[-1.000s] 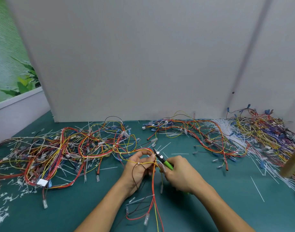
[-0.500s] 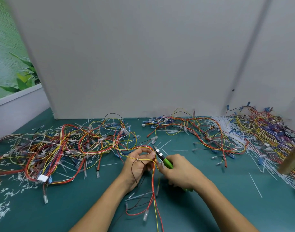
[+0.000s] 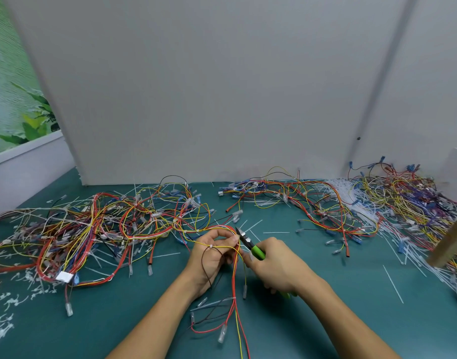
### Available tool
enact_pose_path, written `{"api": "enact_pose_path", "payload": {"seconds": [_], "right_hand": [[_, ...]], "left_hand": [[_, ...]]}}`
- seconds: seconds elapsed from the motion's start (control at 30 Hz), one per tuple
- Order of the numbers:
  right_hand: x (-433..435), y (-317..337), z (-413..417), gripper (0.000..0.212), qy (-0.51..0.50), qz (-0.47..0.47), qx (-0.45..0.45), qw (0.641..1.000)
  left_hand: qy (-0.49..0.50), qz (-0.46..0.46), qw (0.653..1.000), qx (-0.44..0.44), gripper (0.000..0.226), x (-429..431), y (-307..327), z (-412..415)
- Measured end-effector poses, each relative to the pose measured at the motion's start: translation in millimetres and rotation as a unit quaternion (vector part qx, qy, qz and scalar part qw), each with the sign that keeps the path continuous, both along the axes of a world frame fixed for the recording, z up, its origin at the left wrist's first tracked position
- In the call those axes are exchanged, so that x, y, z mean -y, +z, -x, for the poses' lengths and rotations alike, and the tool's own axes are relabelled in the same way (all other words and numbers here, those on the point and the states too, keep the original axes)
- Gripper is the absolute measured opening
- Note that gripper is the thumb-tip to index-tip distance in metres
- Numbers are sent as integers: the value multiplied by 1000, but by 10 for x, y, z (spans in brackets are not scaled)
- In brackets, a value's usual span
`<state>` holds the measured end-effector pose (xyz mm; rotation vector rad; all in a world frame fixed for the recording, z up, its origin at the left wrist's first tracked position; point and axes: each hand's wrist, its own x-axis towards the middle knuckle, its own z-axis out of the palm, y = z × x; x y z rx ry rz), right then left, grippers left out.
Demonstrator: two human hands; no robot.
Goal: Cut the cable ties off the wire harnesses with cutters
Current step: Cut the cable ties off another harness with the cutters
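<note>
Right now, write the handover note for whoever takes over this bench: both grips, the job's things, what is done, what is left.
Left grip: holds the harness, fingertips pinching its wires.
Right grip: holds the green cutters, tip at the wires beside the left fingertips.
Done: cut tie scraps lie on the mat, far left.
Left: a white tie on the held yellow wire and a lower tie. Then the left heap and right heap; how far those are cleared cannot be told.

Teal table [image 3: 357,275], grey-white back panel [image 3: 222,86], leafy green backdrop [image 3: 17,104], wooden stick [image 3: 450,242]
</note>
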<state>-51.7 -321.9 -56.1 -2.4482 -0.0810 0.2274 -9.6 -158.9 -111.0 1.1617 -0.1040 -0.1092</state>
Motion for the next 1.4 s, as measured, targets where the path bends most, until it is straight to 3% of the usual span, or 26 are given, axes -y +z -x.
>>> {"api": "enact_pose_path", "payload": {"seconds": [0.33, 0.77, 1.0, 1.4], "right_hand": [[40, 61, 0, 36, 47, -24, -39, 998], [29, -16, -30, 36, 16, 11, -15, 1000], [60, -15, -52, 45, 14, 37, 42, 998], [31, -41, -39, 33, -5, 17, 12, 1000]], "left_hand": [[2, 12, 1000, -13, 15, -4, 42, 5], [4, 6, 1000, -14, 16, 6, 64, 20], [7, -2, 1000, -19, 9, 4, 49, 8], [3, -6, 1000, -11, 11, 18, 59, 19]]}}
